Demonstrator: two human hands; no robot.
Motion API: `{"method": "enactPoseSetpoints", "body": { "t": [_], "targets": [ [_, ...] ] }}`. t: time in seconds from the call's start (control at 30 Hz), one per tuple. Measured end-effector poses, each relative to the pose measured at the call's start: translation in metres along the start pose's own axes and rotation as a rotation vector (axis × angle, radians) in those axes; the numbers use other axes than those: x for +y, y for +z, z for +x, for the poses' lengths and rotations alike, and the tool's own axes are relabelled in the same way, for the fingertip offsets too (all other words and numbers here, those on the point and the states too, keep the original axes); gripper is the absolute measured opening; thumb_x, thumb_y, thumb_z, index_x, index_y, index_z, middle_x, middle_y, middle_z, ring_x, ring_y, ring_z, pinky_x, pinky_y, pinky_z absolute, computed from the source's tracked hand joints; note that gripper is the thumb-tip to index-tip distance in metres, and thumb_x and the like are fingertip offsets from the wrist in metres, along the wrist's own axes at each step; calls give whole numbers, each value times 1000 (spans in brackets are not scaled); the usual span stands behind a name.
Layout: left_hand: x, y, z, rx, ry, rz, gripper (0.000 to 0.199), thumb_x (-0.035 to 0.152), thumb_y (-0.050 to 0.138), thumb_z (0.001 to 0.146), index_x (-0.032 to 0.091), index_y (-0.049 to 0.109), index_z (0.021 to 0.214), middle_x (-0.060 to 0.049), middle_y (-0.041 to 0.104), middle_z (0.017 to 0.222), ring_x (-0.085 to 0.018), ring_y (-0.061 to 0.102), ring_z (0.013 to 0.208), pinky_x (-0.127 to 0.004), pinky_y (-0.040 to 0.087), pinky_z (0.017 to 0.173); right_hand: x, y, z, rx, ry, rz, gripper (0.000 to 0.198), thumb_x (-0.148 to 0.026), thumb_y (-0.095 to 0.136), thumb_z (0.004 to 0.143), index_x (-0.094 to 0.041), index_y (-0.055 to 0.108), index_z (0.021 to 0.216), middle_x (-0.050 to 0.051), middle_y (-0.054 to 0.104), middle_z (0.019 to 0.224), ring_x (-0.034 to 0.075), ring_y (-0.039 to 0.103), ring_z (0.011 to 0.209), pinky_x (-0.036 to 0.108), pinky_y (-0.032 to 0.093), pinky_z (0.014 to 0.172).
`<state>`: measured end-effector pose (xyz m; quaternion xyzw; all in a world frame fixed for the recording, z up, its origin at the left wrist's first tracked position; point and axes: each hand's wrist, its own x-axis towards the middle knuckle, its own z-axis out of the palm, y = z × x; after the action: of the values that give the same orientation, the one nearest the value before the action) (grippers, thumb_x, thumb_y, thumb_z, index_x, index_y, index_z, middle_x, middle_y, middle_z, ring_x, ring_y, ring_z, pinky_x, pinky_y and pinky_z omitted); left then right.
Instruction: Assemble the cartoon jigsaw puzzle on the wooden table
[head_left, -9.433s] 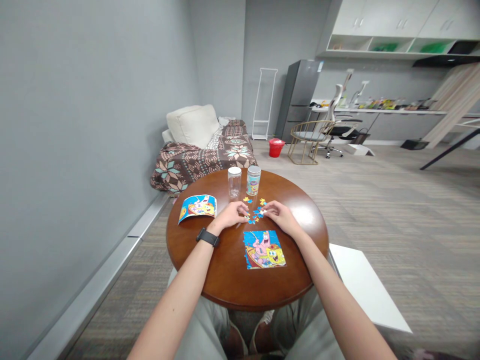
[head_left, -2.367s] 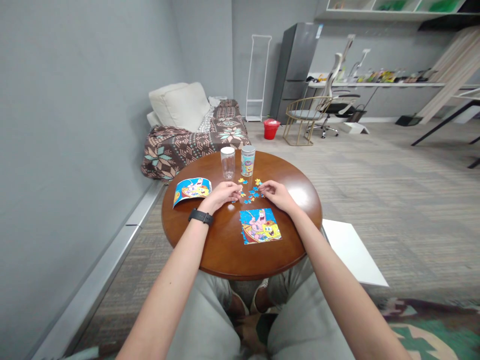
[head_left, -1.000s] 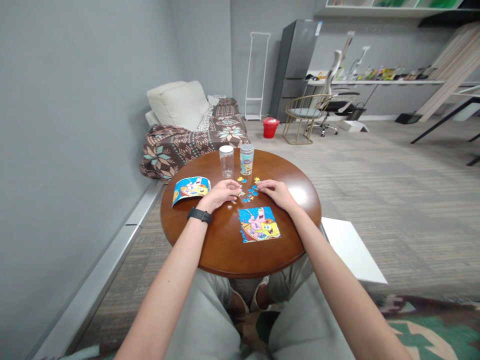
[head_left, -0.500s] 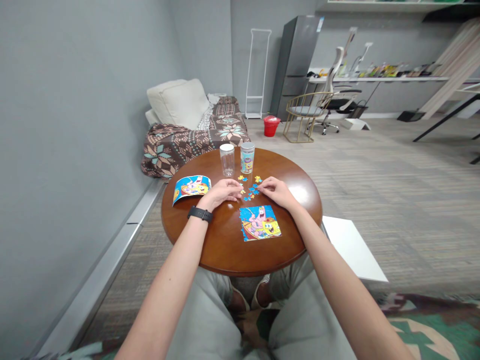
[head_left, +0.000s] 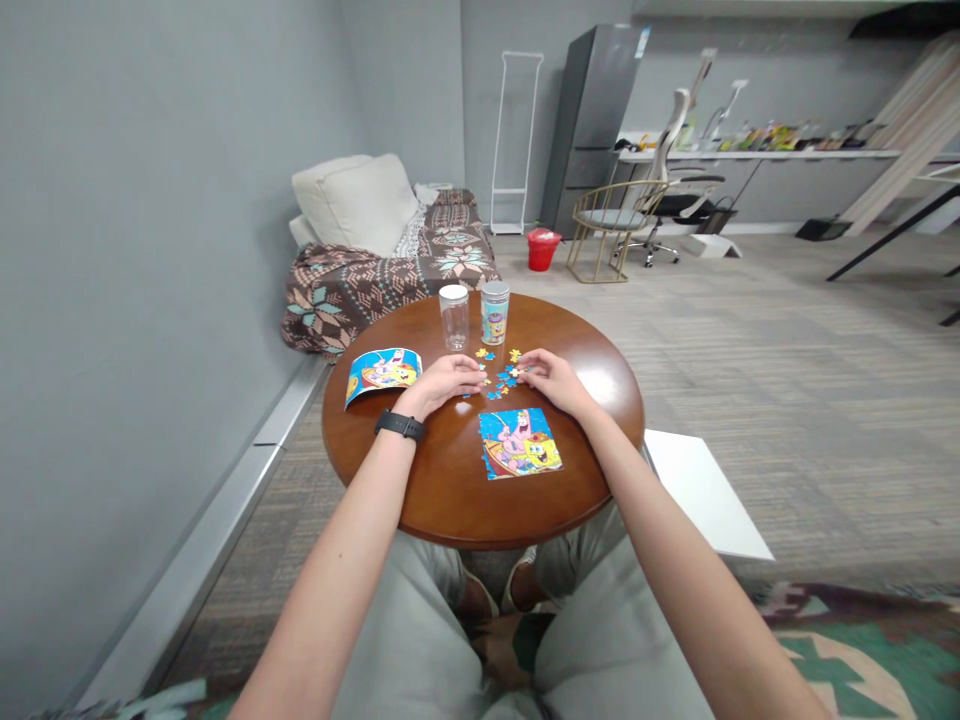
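Loose jigsaw puzzle pieces (head_left: 497, 388), blue and yellow, lie scattered between my hands on the round table (head_left: 450, 490). My left hand (head_left: 452, 378), a black watch (head_left: 400, 426) on its wrist, rests at their left edge with fingers loosely stretched; some pieces are partly covered by it. On the other side, my right hand (head_left: 551, 380) pinches a small pale-backed puzzle piece (head_left: 516, 372) at its fingertips. Nearer to me lies a joined puzzle section (head_left: 520, 443) showing a pink and a yellow cartoon figure. A curved picture sheet (head_left: 382, 375) with the same picture stands left of my left hand.
Behind the pieces stand a clear jar (head_left: 454, 322) with a white lid and a printed jar (head_left: 494, 315) with a silvery lid. Beyond the table are a covered sofa (head_left: 390, 260), a red bin (head_left: 542, 250) and a gold-framed chair (head_left: 611, 225). A grey wall rises at left.
My right hand has shifted slightly, and a pale piece now shows at its fingertips. The left hand has barely moved; a bit of blue shows beneath it.
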<state>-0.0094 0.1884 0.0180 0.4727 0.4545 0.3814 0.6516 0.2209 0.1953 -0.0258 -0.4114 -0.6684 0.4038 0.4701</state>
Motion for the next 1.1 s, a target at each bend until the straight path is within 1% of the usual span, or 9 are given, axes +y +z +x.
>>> {"method": "enactPoseSetpoints", "body": {
  "t": [0.07, 0.2, 0.33, 0.43, 0.5, 0.63, 0.8, 0.97, 1.1],
  "targets": [
    [0, 1, 0, 7, 1, -13, 25, 5, 78, 67, 12, 56, 76, -3, 67, 68, -10, 66, 62, -24, 52, 70, 0, 0, 0, -6, 5, -7, 26, -32, 71, 71, -20, 61, 92, 5, 69, 93, 16, 68, 77, 33, 55, 77],
    [2, 2, 0, 20, -28, 12, 16, 9, 73, 75, 12, 56, 76, -1, 64, 62, -9, 62, 55, -22, 51, 63, 0, 0, 1, 7, -8, -34, 24, -34, 71, 71, -20, 60, 88, 4, 70, 92, 17, 67, 81, 34, 54, 81],
    [3, 3, -1, 32, -8, 14, 16, 1, 70, 74, 11, 57, 77, -1, 65, 65, -7, 63, 57, -20, 51, 64, 1, -1, 2, -3, 9, -42, 24, -34, 70, 71, -20, 60, 87, 4, 70, 88, 17, 66, 77, 34, 54, 79],
    [4, 4, -2, 35, -39, 16, 9, 5, 64, 81, 10, 58, 78, -2, 64, 62, -8, 63, 55, -20, 51, 62, 1, -1, 2, 2, 7, -46, 23, -34, 70, 71, -20, 60, 86, 3, 70, 87, 16, 67, 77, 33, 54, 78],
    [5, 5, -2, 23, -48, 18, 7, 6, 63, 82, 10, 58, 79, -3, 65, 63, -9, 64, 56, -21, 52, 62, 1, -1, 1, -6, 22, -30, 23, -36, 69, 73, -20, 59, 85, 3, 69, 82, 16, 67, 74, 33, 55, 75],
    [4, 4, -3, -6, -29, 7, 16, 5, 71, 75, 10, 58, 80, -6, 70, 72, -12, 69, 65, -23, 54, 70, 0, 0, 0, 16, 17, -18, 24, -37, 70, 73, -20, 59, 86, 2, 68, 79, 15, 66, 71, 31, 55, 71],
    [1, 0, -1, -43, -30, 38, 24, 14, 77, 72, 12, 57, 84, -4, 69, 69, -14, 68, 61, -27, 55, 65, -4, 1, -2, -23, 30, 52, 26, -39, 65, 76, -20, 56, 91, 0, 63, 78, 12, 64, 59, 28, 54, 61],
    [-2, -2, 2, -46, 52, 21, 31, 10, 84, 59, 11, 59, 78, -3, 69, 69, -11, 67, 63, -25, 55, 69, -6, 2, -2, 8, -45, -7, 23, -27, 62, 73, -21, 51, 93, -1, 61, 76, 13, 63, 69, 28, 53, 67],
    [-2, -1, 2, -78, 61, 10, 26, 13, 85, 59, 10, 64, 73, -4, 70, 71, -12, 68, 70, -28, 54, 81, -8, 1, -4, -12, -58, -53, 29, -18, 57, 67, -21, 50, 95, -2, 59, 72, 13, 60, 65, 27, 49, 62]
  ]
}}
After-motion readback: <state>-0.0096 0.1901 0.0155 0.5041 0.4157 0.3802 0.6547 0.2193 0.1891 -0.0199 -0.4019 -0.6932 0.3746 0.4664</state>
